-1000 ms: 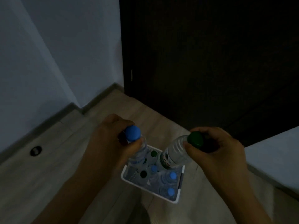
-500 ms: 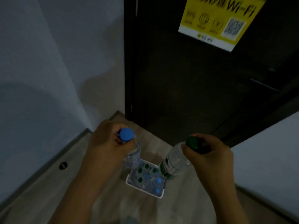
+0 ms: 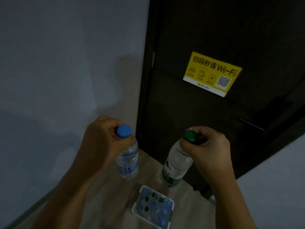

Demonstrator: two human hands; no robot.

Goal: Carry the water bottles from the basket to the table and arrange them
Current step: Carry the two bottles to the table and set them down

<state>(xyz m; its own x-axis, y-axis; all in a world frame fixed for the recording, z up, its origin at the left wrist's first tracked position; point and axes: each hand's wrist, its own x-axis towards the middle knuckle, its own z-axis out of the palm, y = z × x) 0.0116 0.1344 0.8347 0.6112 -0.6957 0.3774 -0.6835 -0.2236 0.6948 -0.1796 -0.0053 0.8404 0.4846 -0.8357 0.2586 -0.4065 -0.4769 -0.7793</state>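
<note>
Grey-blue painted wall [image 3: 66,66]: fills 9 to 11 o'clock of the view; plain, in dim light.
Left hand [image 3: 102,141]: at 7 o'clock, fingers curled tight round the neck, just under the cap, of the clear plastic water bottle with the round blue cap [image 3: 127,160].
Blue-capped bottle: hangs nearly upright from that neck hold, clear of the floor, at 10 o'clock from the basket.
Handling, both bottles: apparently full, so judged weighty for a neck-only hold; thin walls likely to dent under a squeeze; smooth plastic, perhaps slippery; best purchase at the ridge under the cap or round the middle of the body.
White rectangular plastic basket [image 3: 172,202]: on the pale wood-look floor [image 3: 105,195] at 6 o'clock, with more upright bottles [image 3: 154,206], green-capped and blue-capped, inside.
Clear plastic bottle with dark green cap and green-and-white label [image 3: 176,166]: tilted, cap toward 1 o'clock and base toward 7 o'clock, in the air above the basket's 1 o'clock corner, apart from it.
Right hand [image 3: 206,146]: at 5 o'clock, thumb and fingers pinched about the green cap and neck.
Dark door [image 3: 214,30]: from 12 to 3 o'clock, with a yellow Wi-Fi sign with a square code [image 3: 212,74] at 2 o'clock.
Hidden or unclear: no table anywhere in view; both necks covered by fingers; label print too blurred to read; number of bottles in the basket hard to count in the gloom; forearms cut off at the lower edge.
</note>
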